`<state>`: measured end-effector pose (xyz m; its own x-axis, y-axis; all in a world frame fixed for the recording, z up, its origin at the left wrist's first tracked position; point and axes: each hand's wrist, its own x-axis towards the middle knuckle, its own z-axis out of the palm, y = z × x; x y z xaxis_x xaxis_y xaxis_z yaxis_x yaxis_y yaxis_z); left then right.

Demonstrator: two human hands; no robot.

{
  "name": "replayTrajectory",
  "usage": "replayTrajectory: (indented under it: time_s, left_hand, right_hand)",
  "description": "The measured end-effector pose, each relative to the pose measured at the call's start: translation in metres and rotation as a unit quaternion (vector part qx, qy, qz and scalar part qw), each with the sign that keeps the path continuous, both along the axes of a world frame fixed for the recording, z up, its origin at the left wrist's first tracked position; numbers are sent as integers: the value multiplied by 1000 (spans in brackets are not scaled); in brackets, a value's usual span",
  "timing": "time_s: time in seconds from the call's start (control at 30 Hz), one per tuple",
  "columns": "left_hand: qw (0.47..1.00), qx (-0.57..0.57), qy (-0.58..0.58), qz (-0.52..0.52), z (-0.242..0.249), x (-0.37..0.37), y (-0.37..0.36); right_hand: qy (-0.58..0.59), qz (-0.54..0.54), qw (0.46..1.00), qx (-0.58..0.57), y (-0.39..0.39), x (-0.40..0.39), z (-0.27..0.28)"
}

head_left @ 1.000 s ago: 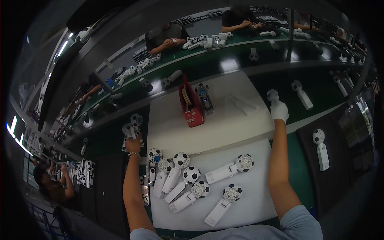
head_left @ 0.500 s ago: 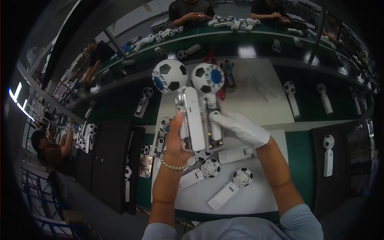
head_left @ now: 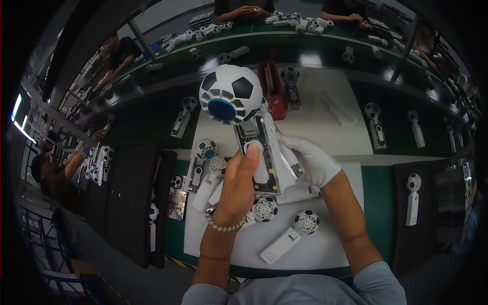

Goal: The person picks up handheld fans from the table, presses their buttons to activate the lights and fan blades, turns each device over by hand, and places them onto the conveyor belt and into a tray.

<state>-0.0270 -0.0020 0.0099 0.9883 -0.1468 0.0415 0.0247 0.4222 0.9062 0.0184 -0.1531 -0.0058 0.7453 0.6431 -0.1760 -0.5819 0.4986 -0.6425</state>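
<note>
One black-and-white football-headed device (head_left: 248, 127) with a round blue disc (head_left: 222, 110) and clear plastic handle (head_left: 273, 165) is gripped in the bare, bracelet-wearing left hand (head_left: 238, 188) above the flat pale mat (head_left: 336, 244); the white-gloved right hand (head_left: 317, 165) clasps a second, partly hidden clear-cased device (head_left: 290, 165) just behind. One red holder (head_left: 276, 104) stands beyond.

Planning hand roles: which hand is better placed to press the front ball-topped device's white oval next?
Likely left: the left hand grips that device, thumb over the white oval; the gloved right hand sits farther right.
</note>
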Motion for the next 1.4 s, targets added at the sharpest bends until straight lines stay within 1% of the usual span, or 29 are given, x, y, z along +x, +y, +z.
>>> replayTrajectory:
  time_s: [0.07, 0.13, 0.17, 0.23, 0.27, 0.3, 0.33, 0.37, 0.43, 0.57, 0.7, 0.8, 0.87, 0.93, 1.0, 1.03, 1.07, 1.1, 1.13, 1.17, 1.23, 1.27, 1.3, 1.33, 1.37, 1.4]
  left_hand:
    - [1000, -12, 10, -2, -1, 4, 1]
    - [1000, -23, 20, -6, -1, 8, 2]
    - [999, -40, 24, -9, 0, 10, 3]
    - [998, -55, 28, -11, 0, 14, 5]
    - [999, -26, 19, -6, -1, 17, 7]
    - [1000, 3, 10, 0, -3, 19, 8]
    - [1000, 6, -3, 13, -5, 20, 7]
    - [1000, 7, -3, 15, -6, 22, 7]
    - [998, 59, -17, 30, -10, 24, 8]
    - [995, 81, -36, 37, -18, 27, 6]
    - [995, 93, -36, 23, -21, 25, 7]
    - [997, 63, -30, 22, -17, 24, 5]
    - [1000, -11, 7, 6, -11, 23, 3]
    - [1000, -25, -10, 13, -6, 23, 1]
    - [999, -42, -27, 17, -8, 24, 2]
    - [998, -66, -9, 2, -12, 26, 6]
    - [996, -91, 9, -13, -15, 27, 8]
    - [991, -129, 40, 6, -15, 26, 6]
    - [979, -193, 52, -23, -19, 27, 7]
    - [963, -256, 64, -50, -23, 29, 9]
    - [958, -270, 75, -57, -20, 31, 10]
    - [934, -333, 85, -101, -20, 32, 13]
    - [903, -394, 94, -145, -21, 34, 15]
    - [903, -394, 94, -144, -22, 36, 16]
    - [878, -434, 125, -159, -23, 37, 16]
    - [850, -473, 156, -173, -24, 38, 17]
  right_hand:
    - [8, -14, 1000, -8, 1, 1, 2]
    - [5, -53, 997, -52, 3, 2, 1]
    - [7, -52, 997, -53, 2, 2, 0]
    - [-65, -116, 986, -97, 2, 4, -4]
    - [-65, -115, 987, -96, 3, 6, -6]
    - [-101, -159, 975, -118, 2, 9, -10]
    - [-137, -203, 959, -140, 1, 12, -12]
    - [-144, -222, 953, -150, -2, 12, -9]
    - [-134, -225, 956, -135, -7, 8, 1]
    - [-135, -250, 951, -118, -9, 8, 5]
    - [-149, -264, 947, -107, -7, 9, -2]
    - [-165, -271, 942, -113, -5, 5, 0]
    - [-158, -278, 942, -101, -2, 0, 8]
    - [-150, -286, 942, -91, -5, 0, 6]
    - [-126, -242, 962, -15, -15, 4, -3]
    - [-86, -234, 968, -31, -13, 5, -4]
    - [-86, -235, 968, -34, -13, 7, -4]
    - [-76, -144, 984, 68, -14, 9, -4]
    - [-64, -51, 982, 169, -15, 11, -3]
    - [-63, -52, 983, 166, -16, 12, -2]
    - [43, 65, 956, 282, -17, 12, 2]
    - [45, 66, 956, 281, -14, 10, 3]
    - [96, 57, 945, 308, -11, 8, 4]
    - [147, 47, 930, 333, -8, 6, 4]
    - [148, 48, 930, 333, -7, 6, 3]
    - [177, 35, 925, 333, -5, 6, 2]
